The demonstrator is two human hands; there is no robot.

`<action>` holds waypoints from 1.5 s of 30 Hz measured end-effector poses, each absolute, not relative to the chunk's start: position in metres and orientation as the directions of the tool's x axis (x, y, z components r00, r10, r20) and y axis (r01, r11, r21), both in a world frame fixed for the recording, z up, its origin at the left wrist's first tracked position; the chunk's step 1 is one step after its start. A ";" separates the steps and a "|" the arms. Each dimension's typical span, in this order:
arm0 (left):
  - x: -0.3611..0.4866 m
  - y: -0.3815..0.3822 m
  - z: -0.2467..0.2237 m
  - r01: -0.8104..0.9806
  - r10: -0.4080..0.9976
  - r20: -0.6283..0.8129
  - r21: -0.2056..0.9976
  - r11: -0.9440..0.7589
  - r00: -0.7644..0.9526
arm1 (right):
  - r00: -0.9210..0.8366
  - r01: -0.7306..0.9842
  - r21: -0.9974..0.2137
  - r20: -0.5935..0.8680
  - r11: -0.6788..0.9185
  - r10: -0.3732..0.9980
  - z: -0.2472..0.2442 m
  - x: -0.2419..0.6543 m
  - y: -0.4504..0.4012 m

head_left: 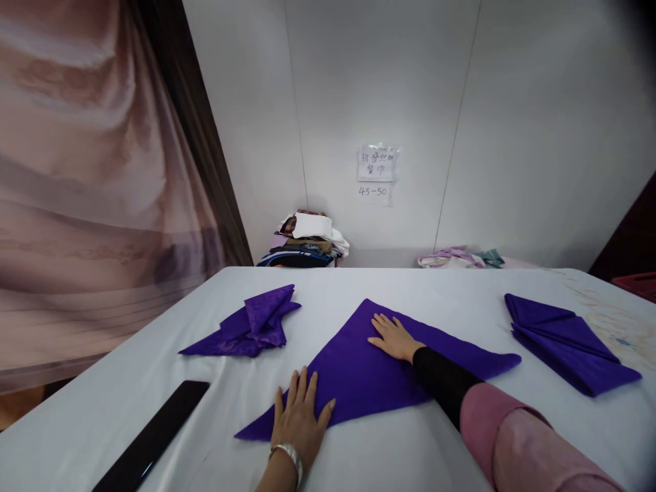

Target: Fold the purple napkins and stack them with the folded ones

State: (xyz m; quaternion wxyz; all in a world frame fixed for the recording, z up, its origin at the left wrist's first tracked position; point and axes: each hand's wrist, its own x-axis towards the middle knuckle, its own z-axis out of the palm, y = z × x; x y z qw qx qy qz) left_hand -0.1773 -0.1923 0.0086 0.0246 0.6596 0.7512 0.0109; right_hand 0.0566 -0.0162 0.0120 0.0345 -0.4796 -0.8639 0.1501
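Observation:
A purple cloth napkin [369, 369], folded into a triangle, lies on the white-covered table in front of me. Its point faces the far side and its long edge faces me. My left hand [301, 413] rests flat near its left corner, fingers spread, a silver bracelet on the wrist. Near the far point, my right hand [393, 337] presses flat on the cloth with its fingers apart. The right forearm, in a black and pink sleeve, crosses the napkin and hides part of its right side. Neither hand grips anything.
A pleated purple napkin [251, 322] lies at the left, another folded one [568, 342] at the right. A long black object [154, 437] sits front left on the white tablecloth [410, 454]. Behind the table are a clothes pile [307, 239] and a wall sign [376, 165]. A pink curtain [92, 191] hangs left.

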 end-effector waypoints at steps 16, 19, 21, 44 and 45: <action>-0.180 -0.191 -0.001 0.992 0.993 0.015 0.049 0.114 -0.115 | -0.235 0.893 -0.342 0.198 0.292 0.951 0.005 0.032 0.060; -0.179 -0.192 -0.001 0.993 0.993 0.035 0.053 0.107 -0.109 | -0.171 0.894 -0.376 0.218 0.245 0.961 -0.003 0.028 0.069; -0.178 -0.193 -0.002 0.993 0.991 0.072 0.043 0.112 -0.114 | -0.136 0.889 -0.400 0.233 0.223 0.963 -0.008 0.026 0.074; -0.176 -0.193 -0.004 0.993 0.981 0.157 0.005 0.118 -0.118 | -0.079 0.852 -0.464 0.346 0.244 0.935 -0.021 0.028 0.080; -0.176 -0.193 -0.004 0.993 0.981 0.158 0.003 0.117 -0.116 | -0.082 0.851 -0.464 0.344 0.245 0.935 -0.022 0.028 0.080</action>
